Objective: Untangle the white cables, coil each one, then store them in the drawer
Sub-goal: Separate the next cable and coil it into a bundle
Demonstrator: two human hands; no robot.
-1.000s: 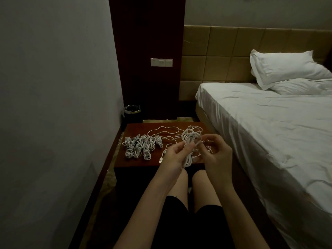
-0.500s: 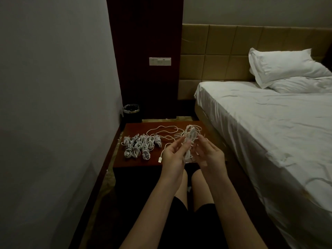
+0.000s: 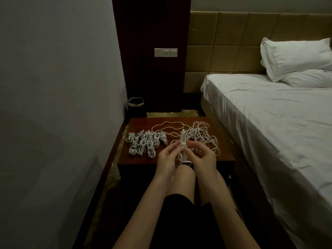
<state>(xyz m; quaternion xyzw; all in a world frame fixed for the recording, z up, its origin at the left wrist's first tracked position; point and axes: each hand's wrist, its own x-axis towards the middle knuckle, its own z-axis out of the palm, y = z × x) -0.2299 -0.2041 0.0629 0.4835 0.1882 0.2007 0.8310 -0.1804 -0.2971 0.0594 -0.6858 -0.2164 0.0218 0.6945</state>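
A white cable bundle, folded into a long coil with a wrap round its middle, stands upright between my hands above the front of the brown nightstand. My left hand pinches its lower part. My right hand pinches the cable at the wrap. Several coiled white cables lie in a group on the left of the nightstand top. A tangle of loose white cables lies on the right side. No drawer front is visible.
A bed with white sheets and two pillows runs along the right. A grey wall closes the left. A black waste bin stands behind the nightstand by a dark wood panel with a switch plate. My knees are under the hands.
The round coil between my hands has been squeezed into a narrow bundle with a wrap round its middle. The hands came closer together and lower, toward the nightstand's front.
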